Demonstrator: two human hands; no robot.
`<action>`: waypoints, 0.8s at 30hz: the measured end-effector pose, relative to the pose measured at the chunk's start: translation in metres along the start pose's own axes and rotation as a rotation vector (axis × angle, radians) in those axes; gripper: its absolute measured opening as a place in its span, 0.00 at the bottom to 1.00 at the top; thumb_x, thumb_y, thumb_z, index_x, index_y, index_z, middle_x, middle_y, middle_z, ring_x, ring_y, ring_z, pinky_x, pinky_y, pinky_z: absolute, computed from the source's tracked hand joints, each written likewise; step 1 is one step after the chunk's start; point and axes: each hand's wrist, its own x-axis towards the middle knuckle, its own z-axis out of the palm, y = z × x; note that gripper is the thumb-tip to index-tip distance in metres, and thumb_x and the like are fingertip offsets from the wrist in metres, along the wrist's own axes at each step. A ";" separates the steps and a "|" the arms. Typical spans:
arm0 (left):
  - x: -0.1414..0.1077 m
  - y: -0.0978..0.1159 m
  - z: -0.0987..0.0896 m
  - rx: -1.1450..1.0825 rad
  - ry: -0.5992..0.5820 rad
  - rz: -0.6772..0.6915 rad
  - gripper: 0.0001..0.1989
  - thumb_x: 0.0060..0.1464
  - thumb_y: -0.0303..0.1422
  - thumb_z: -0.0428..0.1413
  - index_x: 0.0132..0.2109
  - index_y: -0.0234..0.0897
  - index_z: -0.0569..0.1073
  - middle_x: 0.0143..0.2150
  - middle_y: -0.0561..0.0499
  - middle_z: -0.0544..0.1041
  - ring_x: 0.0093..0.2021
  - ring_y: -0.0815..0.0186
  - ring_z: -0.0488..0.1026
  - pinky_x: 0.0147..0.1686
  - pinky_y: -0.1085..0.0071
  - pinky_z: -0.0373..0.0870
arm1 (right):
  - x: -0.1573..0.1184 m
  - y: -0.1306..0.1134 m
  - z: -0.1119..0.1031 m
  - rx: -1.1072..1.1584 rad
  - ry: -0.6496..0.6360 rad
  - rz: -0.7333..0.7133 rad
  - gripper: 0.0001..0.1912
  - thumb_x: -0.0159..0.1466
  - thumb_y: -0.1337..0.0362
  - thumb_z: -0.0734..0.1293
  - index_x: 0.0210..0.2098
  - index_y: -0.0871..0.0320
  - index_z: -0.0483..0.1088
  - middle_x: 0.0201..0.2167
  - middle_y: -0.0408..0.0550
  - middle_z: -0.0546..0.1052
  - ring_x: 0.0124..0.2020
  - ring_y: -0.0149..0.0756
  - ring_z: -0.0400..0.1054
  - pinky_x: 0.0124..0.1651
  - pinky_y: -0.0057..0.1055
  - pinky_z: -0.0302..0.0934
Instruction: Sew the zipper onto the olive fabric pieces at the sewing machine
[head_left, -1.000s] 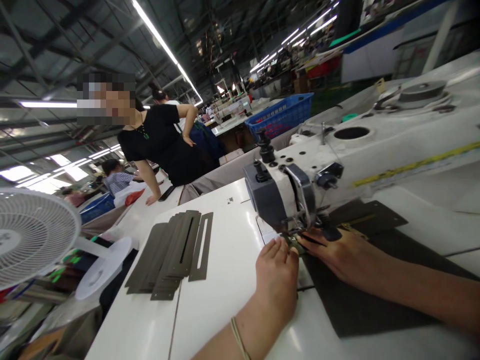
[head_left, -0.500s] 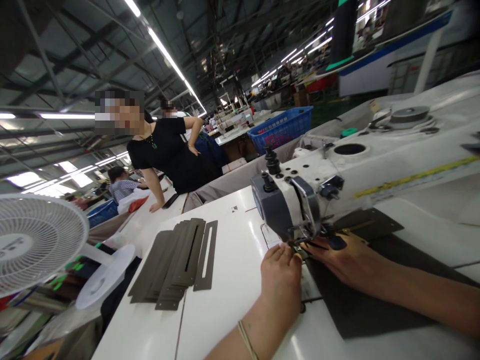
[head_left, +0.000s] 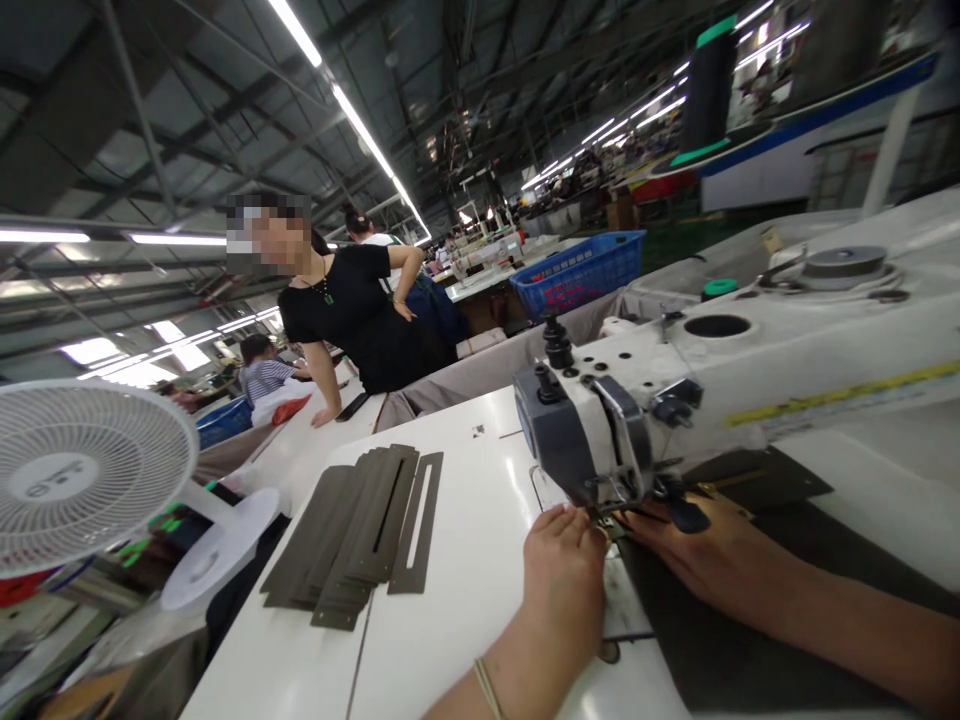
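Note:
A white industrial sewing machine point(head_left: 750, 370) stands on the white table point(head_left: 465, 620). My left hand point(head_left: 564, 575) rests on the table with its fingertips at the needle, under the machine head. My right hand point(head_left: 701, 555) lies flat on a dark fabric panel point(head_left: 720, 660) and presses it at the presser foot. What the fingertips pinch at the needle is too small to tell. A stack of several slotted dark olive fabric strips point(head_left: 360, 535) lies fanned out on the table to the left of my hands.
A white desk fan point(head_left: 82, 475) stands at the left edge. A person in a black top point(head_left: 352, 315) leans on the table beyond. Other workers, a blue basket point(head_left: 581, 270) and more sewing stations lie behind. A thread cone point(head_left: 709, 90) rises at upper right.
The view has tilted up and shifted slightly, so the scene sits lower in the frame. My hands have stayed at the needle on the dark panel.

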 end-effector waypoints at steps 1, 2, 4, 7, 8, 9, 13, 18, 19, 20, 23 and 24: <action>0.000 0.000 0.000 0.002 0.003 0.002 0.06 0.60 0.24 0.53 0.35 0.35 0.73 0.35 0.48 0.80 0.37 0.62 0.79 0.45 0.65 0.76 | -0.002 0.002 0.003 0.022 0.012 0.003 0.18 0.62 0.78 0.54 0.32 0.56 0.72 0.29 0.47 0.77 0.29 0.35 0.70 0.34 0.28 0.65; 0.000 0.000 -0.001 0.004 0.005 0.011 0.06 0.60 0.24 0.53 0.35 0.35 0.73 0.36 0.47 0.80 0.37 0.62 0.79 0.45 0.65 0.76 | -0.005 0.003 0.006 0.041 0.024 -0.005 0.18 0.62 0.77 0.54 0.33 0.56 0.72 0.30 0.48 0.77 0.30 0.35 0.70 0.35 0.29 0.65; -0.001 0.002 -0.003 0.000 -0.003 0.032 0.06 0.60 0.23 0.53 0.35 0.35 0.73 0.37 0.47 0.81 0.38 0.62 0.79 0.46 0.65 0.76 | -0.008 0.005 0.009 0.054 0.043 -0.018 0.18 0.62 0.77 0.54 0.35 0.56 0.72 0.32 0.49 0.77 0.31 0.36 0.71 0.37 0.30 0.65; -0.003 0.004 -0.007 0.000 -0.027 0.035 0.06 0.58 0.22 0.54 0.35 0.35 0.73 0.39 0.46 0.81 0.41 0.62 0.79 0.48 0.65 0.75 | -0.009 0.004 0.007 0.043 0.052 -0.022 0.17 0.64 0.75 0.54 0.34 0.55 0.72 0.33 0.49 0.77 0.32 0.37 0.71 0.38 0.30 0.66; -0.004 0.004 -0.008 -0.005 -0.037 0.033 0.06 0.58 0.22 0.54 0.35 0.35 0.73 0.40 0.46 0.81 0.41 0.62 0.79 0.48 0.65 0.75 | -0.008 0.002 0.006 0.032 0.056 -0.013 0.18 0.64 0.75 0.54 0.34 0.55 0.72 0.32 0.49 0.77 0.32 0.36 0.71 0.37 0.30 0.66; -0.004 0.005 -0.009 -0.012 -0.044 0.032 0.06 0.57 0.22 0.54 0.35 0.36 0.73 0.40 0.46 0.81 0.41 0.62 0.79 0.48 0.65 0.75 | -0.007 0.001 0.004 0.020 0.060 -0.005 0.18 0.64 0.75 0.53 0.34 0.55 0.73 0.32 0.49 0.77 0.31 0.36 0.71 0.37 0.29 0.66; -0.005 0.005 -0.007 -0.047 -0.017 0.036 0.07 0.56 0.21 0.54 0.34 0.36 0.72 0.38 0.46 0.80 0.39 0.62 0.79 0.46 0.64 0.76 | -0.006 -0.002 0.002 -0.005 0.083 0.017 0.20 0.65 0.74 0.52 0.36 0.55 0.74 0.31 0.49 0.77 0.30 0.35 0.71 0.36 0.29 0.66; -0.002 0.001 -0.007 -0.090 -0.026 -0.046 0.08 0.55 0.20 0.53 0.33 0.37 0.72 0.37 0.48 0.80 0.38 0.62 0.79 0.45 0.64 0.75 | -0.017 0.007 0.017 -0.107 0.080 0.043 0.14 0.68 0.65 0.57 0.38 0.59 0.74 0.33 0.52 0.78 0.36 0.40 0.72 0.50 0.42 0.64; -0.002 0.001 -0.010 -0.097 -0.042 -0.076 0.08 0.55 0.20 0.52 0.34 0.37 0.72 0.36 0.49 0.80 0.37 0.63 0.79 0.45 0.63 0.75 | -0.021 0.009 0.021 -0.143 0.069 0.049 0.15 0.69 0.60 0.58 0.39 0.60 0.74 0.34 0.54 0.78 0.37 0.43 0.73 0.53 0.47 0.62; -0.002 0.001 -0.013 -0.093 -0.061 -0.115 0.08 0.56 0.20 0.52 0.35 0.37 0.72 0.36 0.49 0.80 0.37 0.62 0.78 0.46 0.62 0.75 | -0.026 0.010 0.023 -0.176 0.058 0.060 0.19 0.68 0.54 0.59 0.40 0.62 0.74 0.36 0.57 0.78 0.40 0.47 0.72 0.55 0.53 0.59; -0.006 0.008 -0.025 0.013 -0.117 -0.230 0.10 0.58 0.24 0.53 0.46 0.34 0.73 0.44 0.42 0.79 0.47 0.54 0.76 0.50 0.51 0.73 | -0.043 0.005 0.020 -0.261 0.032 0.082 0.32 0.68 0.44 0.55 0.50 0.67 0.70 0.46 0.65 0.76 0.51 0.55 0.68 0.56 0.59 0.55; -0.009 0.014 -0.029 0.051 -0.139 -0.246 0.13 0.58 0.28 0.54 0.50 0.32 0.72 0.49 0.37 0.77 0.52 0.49 0.74 0.51 0.46 0.71 | -0.051 0.000 0.015 -0.287 0.031 0.082 0.34 0.68 0.43 0.53 0.53 0.68 0.67 0.50 0.66 0.74 0.55 0.56 0.65 0.57 0.59 0.55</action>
